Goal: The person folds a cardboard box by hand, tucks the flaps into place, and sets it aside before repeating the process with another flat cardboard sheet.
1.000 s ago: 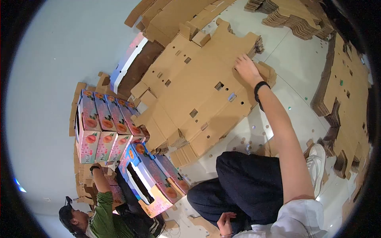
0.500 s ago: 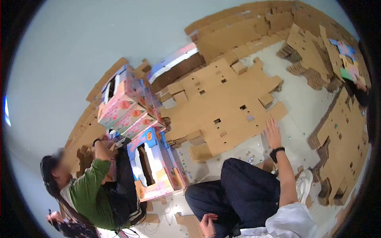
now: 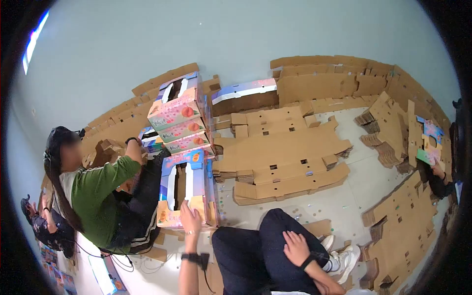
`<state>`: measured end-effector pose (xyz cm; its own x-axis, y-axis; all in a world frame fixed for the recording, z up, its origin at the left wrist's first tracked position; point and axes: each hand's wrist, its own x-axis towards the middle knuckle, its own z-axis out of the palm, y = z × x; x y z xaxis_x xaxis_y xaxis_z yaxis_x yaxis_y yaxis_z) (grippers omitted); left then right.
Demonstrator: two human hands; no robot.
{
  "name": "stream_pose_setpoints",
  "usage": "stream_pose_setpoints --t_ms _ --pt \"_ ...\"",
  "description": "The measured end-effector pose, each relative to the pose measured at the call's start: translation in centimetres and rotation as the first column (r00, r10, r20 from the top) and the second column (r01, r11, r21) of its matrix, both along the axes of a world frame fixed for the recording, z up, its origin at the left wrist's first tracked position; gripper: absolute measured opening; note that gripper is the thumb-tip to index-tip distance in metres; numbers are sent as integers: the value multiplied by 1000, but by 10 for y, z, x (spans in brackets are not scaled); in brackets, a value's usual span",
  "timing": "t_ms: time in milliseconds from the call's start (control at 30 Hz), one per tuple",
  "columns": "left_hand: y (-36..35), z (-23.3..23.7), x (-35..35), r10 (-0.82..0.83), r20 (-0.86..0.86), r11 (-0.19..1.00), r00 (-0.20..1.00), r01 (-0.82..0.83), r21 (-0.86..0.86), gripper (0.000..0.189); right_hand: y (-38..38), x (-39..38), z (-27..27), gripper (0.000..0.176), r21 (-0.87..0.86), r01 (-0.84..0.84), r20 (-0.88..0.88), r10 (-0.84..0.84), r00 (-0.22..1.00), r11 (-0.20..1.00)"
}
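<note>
Lower centre, the left grip (image 3: pixel 190 216) rests open on the near rim of the printed box (image 3: pixel 195 181), right grip (image 3: pixel 294 247) empty on the knee; taking hold seems underway, needing fingers to close there.

Printed carton (image 3: pixel 186 189): blue long sides, orange peach picture at the far top edge, pink-and-yellow near end panel with fruit print. Assembled, standing upright on the floor (image 3: pixel 339 196), long axis running away from the camera, slightly skewed; the top shows white flaps around two long dark openings. The near top edge is touched by the fingers of the left hand (image 3: pixel 190 216).
</note>
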<state>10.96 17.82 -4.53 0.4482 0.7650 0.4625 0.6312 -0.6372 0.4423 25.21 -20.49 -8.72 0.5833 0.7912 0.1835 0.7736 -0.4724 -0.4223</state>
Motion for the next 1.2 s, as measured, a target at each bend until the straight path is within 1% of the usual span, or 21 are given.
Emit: stream_pose_setpoints --t_ms 33,67,133,267,333,367,433,500,533,567,667,700,733,767,800,867,933,1000,1100,1133,1200 --pt "21 -25 0 116 -183 993 976 -120 -11 37 3 -7 -6 42 66 25 -27 -24 999 998" --pt "36 -36 -1 110 -170 993 979 -115 -20 37 5 -7 -9 40 130 51 -52 -45 998 990" --pt "51 -50 1 255 -520 962 815 -267 53 33 4 -1 -9 40 167 84 -201 -50 978 982" --pt "61 -53 -6 220 -313 975 924 -222 30 25 2 -5 -7 38 185 90 -190 -55 980 979" --pt "52 -19 -12 64 -310 974 949 -127 -188 23 3 -3 -10 38 173 95 -208 -58 977 980" --pt "41 -5 -12 49 -223 977 974 -93 -194 21 4 0 -10 38 164 78 -192 -46 980 983" --pt "-22 97 -23 -180 -272 920 945 64 -387 27 6 -2 -10 38 162 97 -210 -62 976 982" --pt "-90 152 -38 -307 55 700 950 265 -663 26 8 -1 -8 37 147 107 -214 -74 974 983" --pt "-118 171 -46 -548 -199 780 813 410 -472 26 11 -2 -8 36 152 129 -220 -94 971 980" --pt "-144 169 -61 -675 -181 736 716 634 -238 31 14 -2 -10 33 172 146 -216 -107 970 974" --pt "-181 165 -95 -703 -431 697 566 669 -259 50 26 15 -8 25 216 44 -241 10 971 975" --pt "-172 145 -102 -682 -356 731 639 609 -307 55 30 31 -14 21 278 13 -291 71 954 961" --pt "-158 121 -106 -592 -341 805 730 518 -289 58 36 40 -12 19 205 151 -510 -26 860 967" --pt "-143 90 -114 -454 -261 868 852 358 -344 56 42 61 -29 21 329 200 -682 86 726 923" --pt "-129 65 -114 -293 -188 911 938 214 -352 68 52 75 -19 24 298 328 -838 82 540 896" --pt "-103 4 -116 -181 42 864 983 179 -471 86 76 97 -5 29 380 196 -753 179 633 904" --pt "-90 -44 -112 -46 45 867 998 62 -494 95 106 101 15 40 388 73 -747 267 609 919" --pt "-94 -58 -104 132 144 848 981 -36 -528 90 142 86 39 63 383 -148 -778 405 481 912" --pt "-96 -69 -105 112 220 843 969 24 -538 81 192 61 43 88 269 -357 -771 422 476 895" --pt "-97 -61 -105 86 215 853 973 40 -521 74 208 49 34 88 271 -362 -775 426 468 892" --pt "-103 -46 -106 44 88 868 995 5 -496 73 230 26 21 102 458 -433 -648 625 435 776"
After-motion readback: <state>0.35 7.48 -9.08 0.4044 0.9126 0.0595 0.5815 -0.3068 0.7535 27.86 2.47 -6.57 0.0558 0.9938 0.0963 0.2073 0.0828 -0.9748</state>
